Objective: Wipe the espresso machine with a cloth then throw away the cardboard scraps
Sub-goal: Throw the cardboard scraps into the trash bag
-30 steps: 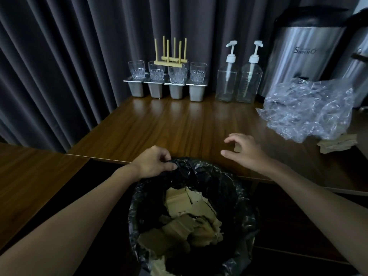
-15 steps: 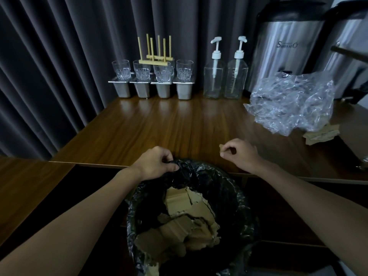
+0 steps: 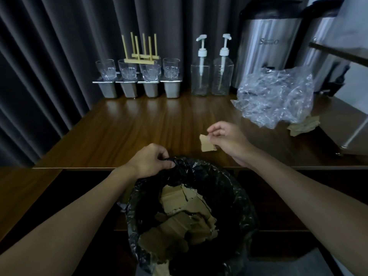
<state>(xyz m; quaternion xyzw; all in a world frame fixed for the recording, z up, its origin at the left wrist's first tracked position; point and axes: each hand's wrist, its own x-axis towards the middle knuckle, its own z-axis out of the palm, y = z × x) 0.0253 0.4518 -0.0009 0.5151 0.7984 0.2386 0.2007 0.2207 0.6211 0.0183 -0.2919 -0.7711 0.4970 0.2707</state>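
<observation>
A bin lined with a black bag (image 3: 225,188) stands below the counter's front edge, and several cardboard scraps (image 3: 179,214) lie inside it. My left hand (image 3: 151,161) grips the bag's rim at its far left side. Just above the counter, a little beyond the bin, my right hand (image 3: 227,139) pinches a small cardboard scrap (image 3: 207,144). More crumpled cardboard (image 3: 304,126) lies on the counter at the right, partly under clear plastic wrap. No cloth is in view.
The wooden counter (image 3: 139,124) carries crumpled clear plastic wrap (image 3: 276,98) at the right, two pump bottles (image 3: 211,76), several glasses on steel tubs (image 3: 137,84) with a wooden rack, and steel urns (image 3: 266,42) at the back. Dark curtains hang behind.
My right hand closed on a small cardboard scrap on the counter and lifted it clear. My left hand kept its grip on the bag's rim.
</observation>
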